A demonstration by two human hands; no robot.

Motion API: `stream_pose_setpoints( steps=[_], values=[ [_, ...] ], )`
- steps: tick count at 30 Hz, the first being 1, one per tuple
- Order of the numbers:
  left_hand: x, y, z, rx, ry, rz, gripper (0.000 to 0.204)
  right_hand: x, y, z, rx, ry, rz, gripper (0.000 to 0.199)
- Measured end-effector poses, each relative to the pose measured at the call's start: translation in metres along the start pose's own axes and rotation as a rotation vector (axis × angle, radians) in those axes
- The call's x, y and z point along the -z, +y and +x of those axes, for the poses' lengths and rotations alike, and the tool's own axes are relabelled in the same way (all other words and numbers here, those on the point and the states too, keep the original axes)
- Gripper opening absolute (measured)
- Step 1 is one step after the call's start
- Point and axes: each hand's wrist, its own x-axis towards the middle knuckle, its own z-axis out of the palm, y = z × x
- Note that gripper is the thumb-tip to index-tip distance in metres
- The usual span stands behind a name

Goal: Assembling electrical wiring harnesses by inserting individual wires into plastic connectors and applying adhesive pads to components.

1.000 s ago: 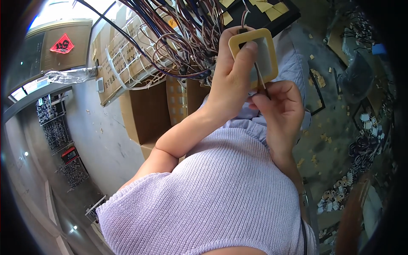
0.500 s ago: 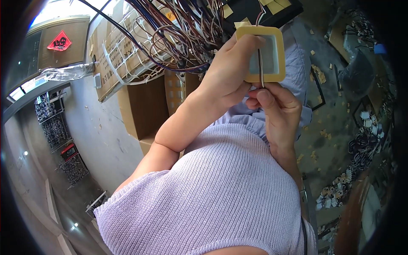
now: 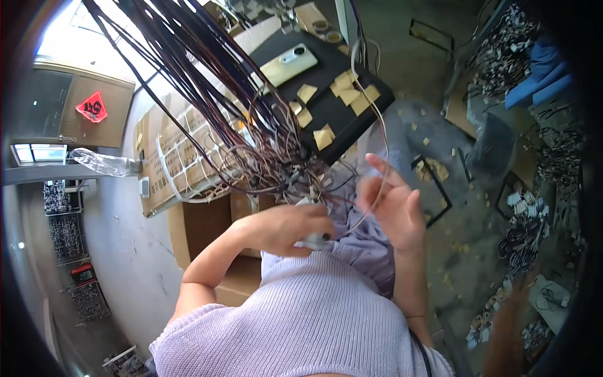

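My left hand point(image 3: 289, 229) is in front of my body, with its fingers curled around a grey-white piece point(image 3: 314, 242). Motion smears that piece, so its kind is unclear. To its right, my right hand point(image 3: 402, 217) is raised with the fingers apart. A thin pale wire point(image 3: 384, 141) comes down from the table and passes across the right hand's fingers, then curves toward the left hand. Just beyond the left hand hangs a thick bundle of dark and brown wires point(image 3: 276, 151) with tangled ends.
A black tabletop point(image 3: 342, 56) holds a phone point(image 3: 286, 66) and several yellow paper pieces point(image 3: 352, 91). Cardboard boxes point(image 3: 188, 147) stand at the left. On the floor at right lie a black frame point(image 3: 440, 210), piles of wires point(image 3: 521, 232) and scattered paper scraps.
My view has shifted, bringing more of the tabletop into sight. The left hand has moved down toward my body, and the yellow-framed square it held no longer shows. My right hand's pinch has opened.
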Motion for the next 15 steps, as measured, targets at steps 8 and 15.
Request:
stream_pose_setpoints(
  steps=[8, 15],
  values=[
    [0.031, 0.019, 0.030, -0.266, 0.659, -0.978, 0.105, -0.064, -0.030, -0.020, 0.444, -0.438, -1.302, 0.013],
    [0.026, 0.040, 0.036, -0.277, 0.963, -0.615, 0.019, -0.040, -0.054, 0.026, 0.574, -0.393, -0.993, 0.022]
  ],
)
